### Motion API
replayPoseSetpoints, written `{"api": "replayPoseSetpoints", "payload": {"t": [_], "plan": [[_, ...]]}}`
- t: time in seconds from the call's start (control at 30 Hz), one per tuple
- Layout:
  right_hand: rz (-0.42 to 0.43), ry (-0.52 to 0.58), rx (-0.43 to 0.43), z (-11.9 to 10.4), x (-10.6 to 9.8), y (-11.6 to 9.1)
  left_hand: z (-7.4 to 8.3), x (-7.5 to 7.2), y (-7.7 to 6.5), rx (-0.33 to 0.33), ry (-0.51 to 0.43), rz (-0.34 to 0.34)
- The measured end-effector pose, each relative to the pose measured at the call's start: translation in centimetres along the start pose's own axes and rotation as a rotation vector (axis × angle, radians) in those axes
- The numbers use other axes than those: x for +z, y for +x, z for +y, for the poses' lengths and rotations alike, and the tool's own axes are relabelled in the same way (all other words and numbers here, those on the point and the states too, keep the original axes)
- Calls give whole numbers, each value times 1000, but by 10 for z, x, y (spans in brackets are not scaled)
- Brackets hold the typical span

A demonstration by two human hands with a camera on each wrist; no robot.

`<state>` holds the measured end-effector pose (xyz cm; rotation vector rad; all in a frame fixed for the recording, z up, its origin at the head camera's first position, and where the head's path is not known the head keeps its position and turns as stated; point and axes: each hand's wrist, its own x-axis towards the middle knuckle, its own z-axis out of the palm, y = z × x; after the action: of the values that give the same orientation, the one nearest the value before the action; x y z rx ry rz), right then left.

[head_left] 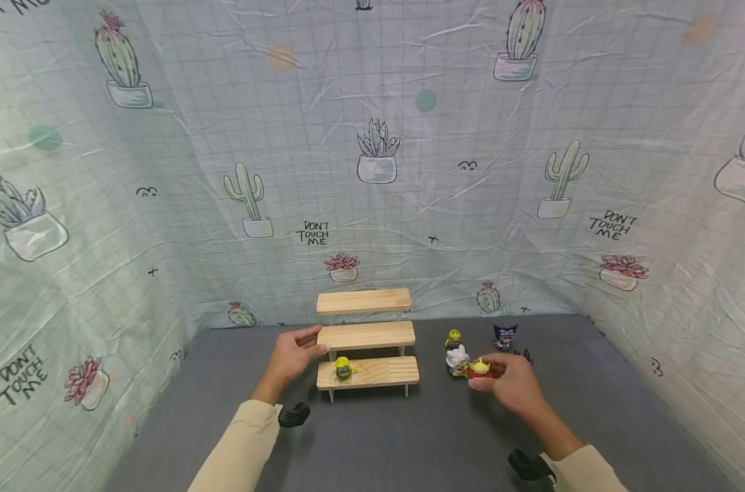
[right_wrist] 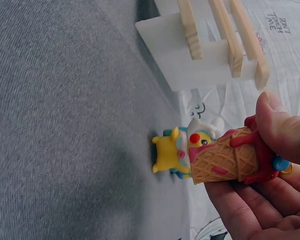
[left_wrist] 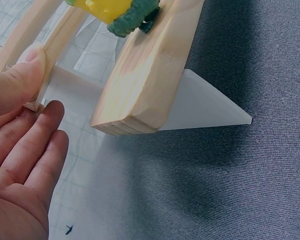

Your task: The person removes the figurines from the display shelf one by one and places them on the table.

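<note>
A three-tier display stand [head_left: 366, 335] with wooden boards and clear supports stands on the dark table. My left hand [head_left: 291, 355] grips the left end of its middle board, thumb on one side and index finger on the other. On the bottom board sits a small yellow and green figurine [head_left: 343, 367]. To the right of the stand, my right hand [head_left: 512, 384] pinches an ice-cream-cone figurine [right_wrist: 225, 157] with a waffle base and red drips. It appears held off the table. Just beyond it is a white-hooded yellow figurine [head_left: 456, 360], partly hidden by the cone in the right wrist view.
A yellow figurine [head_left: 453, 338] stands behind the white-hooded one. Farther right is a black-and-purple figurine [head_left: 504, 337], and another dark figurine [head_left: 525, 356] is partly hidden behind my right hand. A cactus-print cloth [head_left: 434, 205] hangs behind the table and at both sides.
</note>
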<state>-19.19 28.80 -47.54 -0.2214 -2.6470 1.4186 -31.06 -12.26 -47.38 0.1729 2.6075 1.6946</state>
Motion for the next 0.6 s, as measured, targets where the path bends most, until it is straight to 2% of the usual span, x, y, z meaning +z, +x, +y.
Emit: {"api": "replayPoseSetpoints", "payload": {"t": [0.33,0.6], "plan": [[-4,-14,18,11,-9,0,-2,0,1,3,-1,-1],[-5,-66,33,21,-17,0,-4,0,2,4,2,-1]]}}
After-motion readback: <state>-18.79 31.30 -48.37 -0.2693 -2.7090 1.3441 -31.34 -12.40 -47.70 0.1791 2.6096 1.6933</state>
